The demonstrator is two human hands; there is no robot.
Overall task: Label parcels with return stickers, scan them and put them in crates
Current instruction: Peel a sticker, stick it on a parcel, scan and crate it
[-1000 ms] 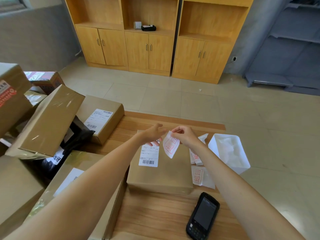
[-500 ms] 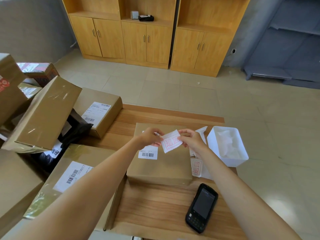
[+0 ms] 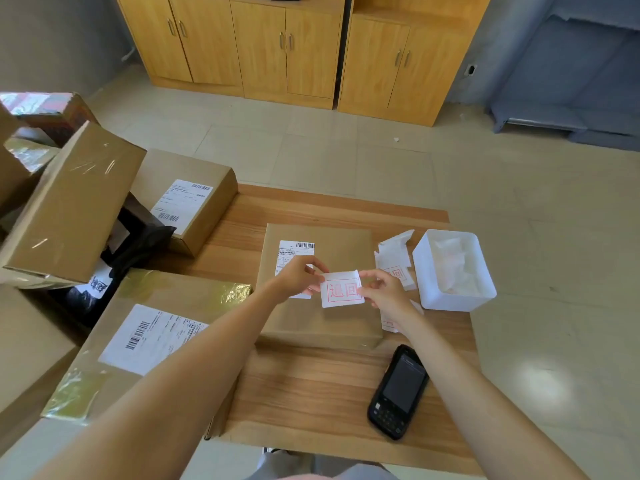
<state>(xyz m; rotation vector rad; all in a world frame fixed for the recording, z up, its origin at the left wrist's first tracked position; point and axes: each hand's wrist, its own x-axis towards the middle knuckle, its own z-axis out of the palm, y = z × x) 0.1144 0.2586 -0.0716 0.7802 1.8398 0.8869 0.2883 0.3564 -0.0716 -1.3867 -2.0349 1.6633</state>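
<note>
Sticker (image 3: 342, 289) stretches sideways between left hand (image 3: 298, 277) and right hand (image 3: 382, 292), both pinching its ends, directly above the parcel (image 3: 325, 320).

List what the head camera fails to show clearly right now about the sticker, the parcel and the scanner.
- Return sticker: head view; whether it touches the parcel yet cannot be told from above.
- Shipping label: its lower part is covered by the left hand; the print is too small to read.
- Scanner: its screen is dark, nothing legible.
- White bin: only crumpled white paper shows, the bottom is hidden.
- Crates: none in view.
</note>
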